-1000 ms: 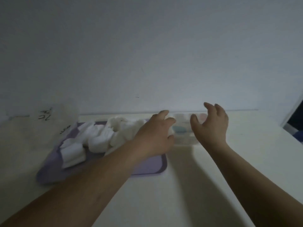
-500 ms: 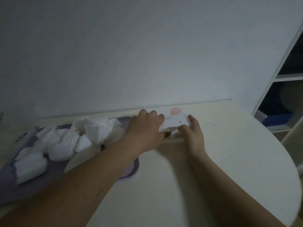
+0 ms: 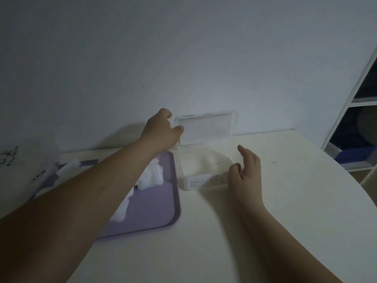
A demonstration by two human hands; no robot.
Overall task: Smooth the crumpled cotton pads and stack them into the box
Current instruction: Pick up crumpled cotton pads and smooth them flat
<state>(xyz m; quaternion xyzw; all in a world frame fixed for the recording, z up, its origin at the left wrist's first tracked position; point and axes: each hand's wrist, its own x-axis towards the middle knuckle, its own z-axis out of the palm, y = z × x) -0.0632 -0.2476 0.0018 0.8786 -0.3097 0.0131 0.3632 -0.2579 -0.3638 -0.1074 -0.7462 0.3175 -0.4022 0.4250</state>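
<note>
A clear plastic box (image 3: 201,180) stands on the white table near the wall, and I see nothing inside it. Its hinged lid (image 3: 207,127) stands upright against the wall. My left hand (image 3: 161,131) grips the lid's left edge. My right hand (image 3: 245,170) hovers at the box's right front corner, fingers curled and apart, holding nothing. Crumpled white cotton pads (image 3: 152,173) lie on a purple tray (image 3: 151,209) left of the box, partly hidden by my left forearm.
A clear plastic bag with black writing (image 3: 22,160) sits at the far left by the wall. A white shelf unit (image 3: 355,111) with a blue item stands to the right. The table edge curves away at the right.
The box lid, closed half a second ago under both hands, now stands upright. My left hand rose with it; my right hand came off the box.
</note>
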